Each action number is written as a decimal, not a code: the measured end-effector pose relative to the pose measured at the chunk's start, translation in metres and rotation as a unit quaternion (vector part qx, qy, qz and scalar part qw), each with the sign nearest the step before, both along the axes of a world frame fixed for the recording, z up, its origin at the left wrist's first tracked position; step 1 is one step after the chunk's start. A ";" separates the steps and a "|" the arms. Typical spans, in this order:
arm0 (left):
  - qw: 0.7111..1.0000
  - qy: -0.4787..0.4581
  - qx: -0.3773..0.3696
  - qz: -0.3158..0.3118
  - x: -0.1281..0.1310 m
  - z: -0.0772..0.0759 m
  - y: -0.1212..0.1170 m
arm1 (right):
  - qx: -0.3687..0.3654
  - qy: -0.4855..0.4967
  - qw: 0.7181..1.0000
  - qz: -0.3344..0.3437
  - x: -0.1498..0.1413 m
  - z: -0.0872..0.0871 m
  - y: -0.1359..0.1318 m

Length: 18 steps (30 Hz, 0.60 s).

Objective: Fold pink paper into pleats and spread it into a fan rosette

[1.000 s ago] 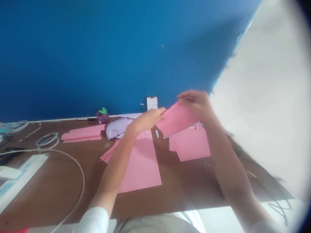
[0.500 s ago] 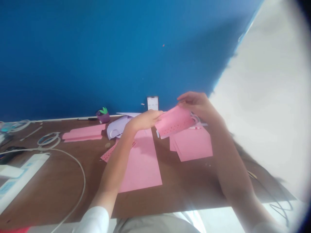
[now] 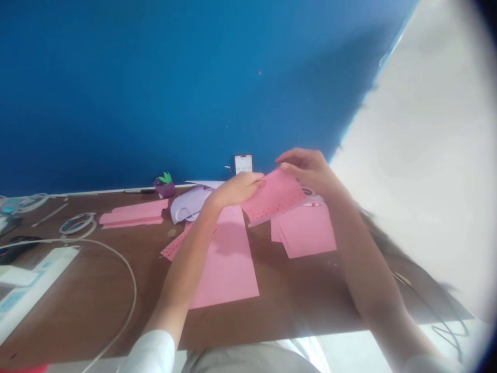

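Observation:
A piece of pink paper (image 3: 274,198) with a row of dark red dots along its lower edge is held up, tilted, above the desk. My left hand (image 3: 241,188) pinches its left edge. At the upper right edge, my right hand (image 3: 308,167) has its thumb and fingers on the same paper, the fingertips partly hidden. Beneath my left forearm lie a large pink sheet (image 3: 229,264) and a dotted pink strip (image 3: 174,246). Smaller pink sheets (image 3: 310,233) rest below my right hand, with a red and white pen (image 3: 311,204) on them. A dark ring-shaped handle (image 3: 306,191) shows behind the held paper.
Crumpled lilac paper (image 3: 190,201), a folded pink sheet (image 3: 134,213) and a purple pot with green paper leaves (image 3: 165,186) stand to the left. A phone (image 3: 243,163) leans against the blue wall. A white power strip (image 3: 34,285) and cable (image 3: 130,261) lie at the near left.
The dotted pink paper has shifted slightly left and down and changed its tilt. My right hand has moved a little left with it; my left hand stays nearly in place.

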<state>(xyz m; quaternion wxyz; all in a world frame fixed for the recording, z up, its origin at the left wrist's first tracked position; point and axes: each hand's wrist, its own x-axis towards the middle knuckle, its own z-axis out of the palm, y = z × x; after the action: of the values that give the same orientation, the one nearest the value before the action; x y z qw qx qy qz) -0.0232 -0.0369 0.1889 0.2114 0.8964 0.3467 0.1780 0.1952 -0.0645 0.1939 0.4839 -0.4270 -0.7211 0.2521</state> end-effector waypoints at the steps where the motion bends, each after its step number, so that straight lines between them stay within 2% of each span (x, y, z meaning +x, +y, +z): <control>1: 1.000 -0.003 0.005 0.001 -0.001 0.000 0.001 | -0.005 0.000 1.000 -0.003 0.000 0.001 -0.001; 5: 1.000 0.004 -0.001 0.001 -0.003 -0.001 0.002 | -0.011 -0.016 1.000 -0.003 0.001 0.000 -0.002; 11: 1.000 -0.018 -0.025 0.001 0.002 -0.007 0.000 | 0.041 -0.019 0.997 -0.055 0.002 -0.001 0.004; 18: 0.996 -0.084 -0.026 -0.002 0.003 -0.001 -0.005 | 0.057 -0.025 0.995 -0.077 0.010 -0.002 0.008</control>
<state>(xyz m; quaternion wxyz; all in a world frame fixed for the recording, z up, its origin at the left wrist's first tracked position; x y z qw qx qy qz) -0.0201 -0.0422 0.1883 0.2630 0.8734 0.3299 0.2433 0.2055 -0.0567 0.1919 0.5071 -0.4592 -0.7112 0.1620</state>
